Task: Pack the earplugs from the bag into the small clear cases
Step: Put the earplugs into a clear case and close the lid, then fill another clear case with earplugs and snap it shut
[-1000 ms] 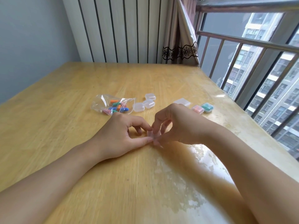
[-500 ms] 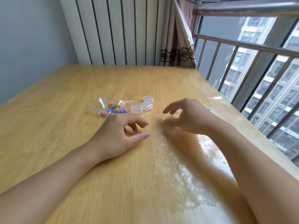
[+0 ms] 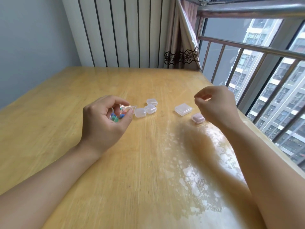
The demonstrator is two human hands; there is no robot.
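Earplugs point(image 3: 115, 117) bag point(image 3: 127, 107) pinched by left hand point(image 3: 104, 119).

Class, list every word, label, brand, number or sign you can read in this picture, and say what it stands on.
None: no readable text anywhere.
The earplug bag, held by the left hand, shows no print.
The clear cases and the pink-filled case bear no labels.
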